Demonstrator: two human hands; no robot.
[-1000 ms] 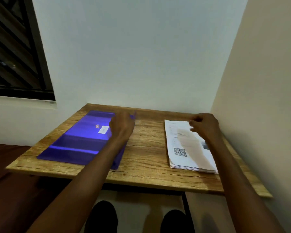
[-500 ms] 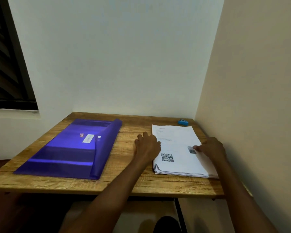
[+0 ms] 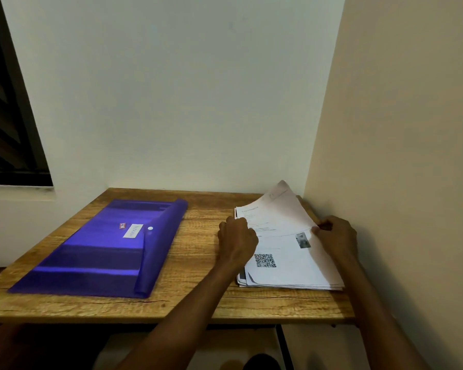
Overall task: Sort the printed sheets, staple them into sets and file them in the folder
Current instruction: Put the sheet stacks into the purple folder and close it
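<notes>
A stack of printed sheets (image 3: pixel 292 265) lies on the right side of the wooden table (image 3: pixel 195 265), its visible page bearing a QR code. My right hand (image 3: pixel 334 236) pinches the right edge of the top sheet (image 3: pixel 281 209) and lifts it, so it curls up toward the back wall. My left hand (image 3: pixel 237 241) rests on the left edge of the stack, fingers loosely bent. A purple plastic folder (image 3: pixel 99 249) lies flat on the left with its flap folded open. The lifted sheet hides the back right corner of the table.
A beige wall runs close along the table's right edge, and a white wall stands behind it. A dark window (image 3: pixel 8 116) is at the upper left. Bare wood shows between the folder and the stack.
My left hand left the folder and came across to the stack's left edge. My right hand has lifted the top sheet, which now covers the blue object seen at the back corner.
</notes>
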